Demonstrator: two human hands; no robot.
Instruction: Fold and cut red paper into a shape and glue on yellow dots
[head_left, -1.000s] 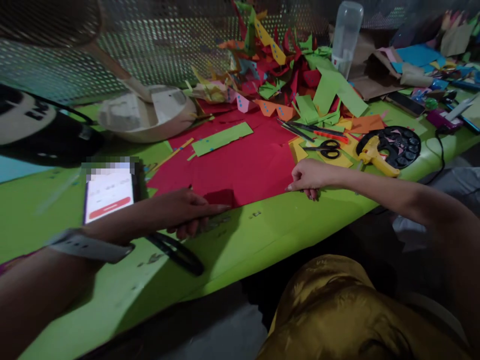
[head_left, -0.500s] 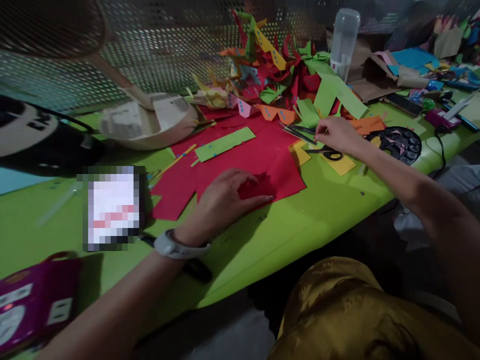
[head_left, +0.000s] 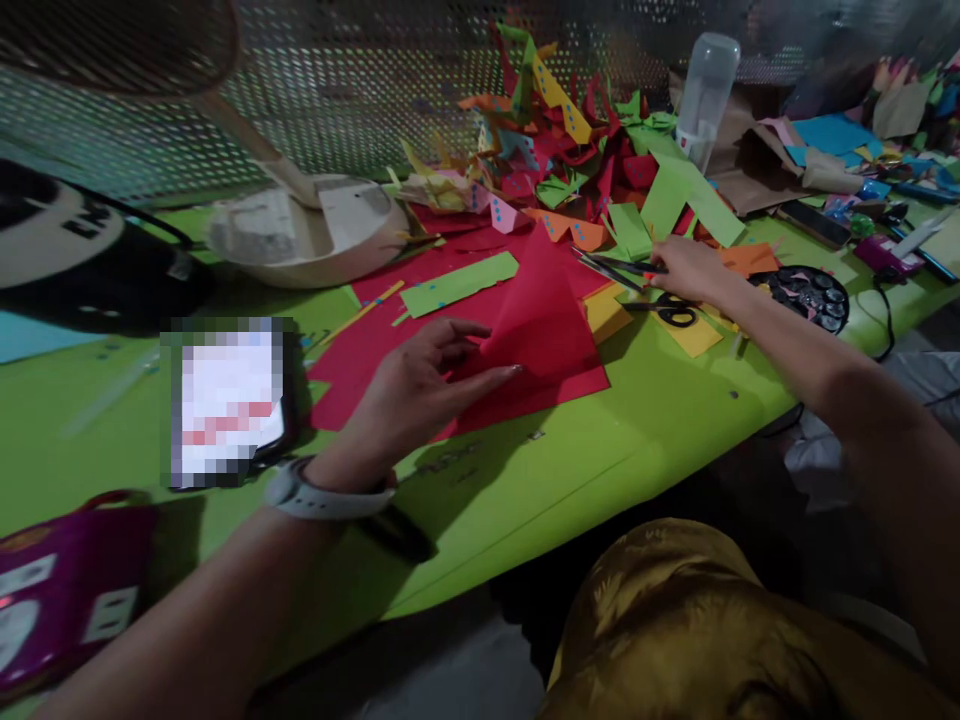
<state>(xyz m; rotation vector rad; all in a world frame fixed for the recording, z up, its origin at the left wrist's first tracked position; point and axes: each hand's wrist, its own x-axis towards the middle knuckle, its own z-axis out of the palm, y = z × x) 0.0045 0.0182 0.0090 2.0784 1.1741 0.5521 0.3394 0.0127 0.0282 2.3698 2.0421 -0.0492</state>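
My left hand (head_left: 412, 385), with a pale watch band on the wrist, holds the left edge of a red paper sheet (head_left: 551, 310) between thumb and fingers. That edge is lifted and curls up; the rest lies on other red paper. At the right, my right hand (head_left: 688, 268) is closed on the handle end of a pair of scissors (head_left: 604, 268), whose blades point left over the red sheet. Just below lies a black-handled pair of scissors (head_left: 679, 312) on yellow paper (head_left: 694, 338). A green paper strip (head_left: 461, 283) rests left of the raised sheet.
Folded coloured paper pieces (head_left: 570, 140) are heaped at the back beside a clear bottle (head_left: 705, 100). A phone (head_left: 229, 400), a purple device (head_left: 75, 590) and a round basket (head_left: 307, 235) stand left. A black round tray (head_left: 806, 298) sits right.
My left hand has raised the left edge of the red sheet, which lay flatter before. My right hand has the scissors lifted slightly, their blades a little more apart. The view has shifted slightly.
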